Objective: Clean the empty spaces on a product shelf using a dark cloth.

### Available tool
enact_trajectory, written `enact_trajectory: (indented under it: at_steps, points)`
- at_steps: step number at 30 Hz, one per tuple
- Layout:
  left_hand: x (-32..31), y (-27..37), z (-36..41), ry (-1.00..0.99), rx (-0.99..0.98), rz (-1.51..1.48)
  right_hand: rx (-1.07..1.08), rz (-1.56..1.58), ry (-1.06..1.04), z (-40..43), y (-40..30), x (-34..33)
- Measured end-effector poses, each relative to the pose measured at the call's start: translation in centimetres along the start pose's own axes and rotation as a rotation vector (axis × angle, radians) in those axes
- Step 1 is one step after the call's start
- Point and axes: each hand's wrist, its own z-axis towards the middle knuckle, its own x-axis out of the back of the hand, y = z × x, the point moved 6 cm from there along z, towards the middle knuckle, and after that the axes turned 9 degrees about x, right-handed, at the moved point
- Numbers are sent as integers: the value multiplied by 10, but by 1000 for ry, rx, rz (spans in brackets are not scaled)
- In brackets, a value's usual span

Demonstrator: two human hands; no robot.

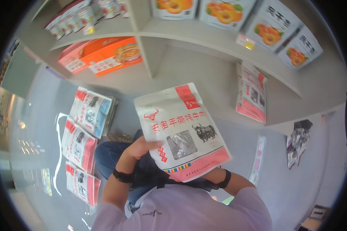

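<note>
A large white-and-pink food pouch (162, 115) with a yak picture and a small clear window is held tilted above my lap. My left hand (140, 147) grips its left edge, thumb on the printed front and fingers behind. My right hand (209, 174) reaches behind the pouch's lower right part; its fingers are hidden, so their grip cannot be seen. On the floor to the left lie several similar pouches in three groups: a blue-edged pile (89, 111), a pink-edged pair (78, 145) and another pink-edged group (81, 183).
Before me stands a shelf unit (190, 60). Pink-edged pouches (251, 93) lean inside its lower right compartment, with orange boxes (115, 56) at lower left. Apricot-printed pouches (224, 14) line the upper shelf. Dark and silvery packets (299, 144) lie on the right floor.
</note>
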Motion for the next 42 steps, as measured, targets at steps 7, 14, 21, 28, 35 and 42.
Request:
enact_trajectory:
  at_steps: [7, 14, 21, 28, 35, 42]
  points:
    - [109, -54, -132, 299, -61, -94, -145, 351, 65, 26, 49, -57]
    - [189, -136, -263, 299, -248, -246, -603, 1096, -42, 109, 29, -115]
    - [223, -213, -344, 631, -171, -216, -432, 519, -422, 159, -5, -220]
    - [183, -316, -352, 719, -113, -386, -445, 572, -543, 170, 9, -278]
    - [165, -375, -369, 812, -176, -707, -462, 558, -596, 185, 14, -359]
    - [218, -400, -408, 1176, -322, -791, -562, 510, -809, 191, 26, -407]
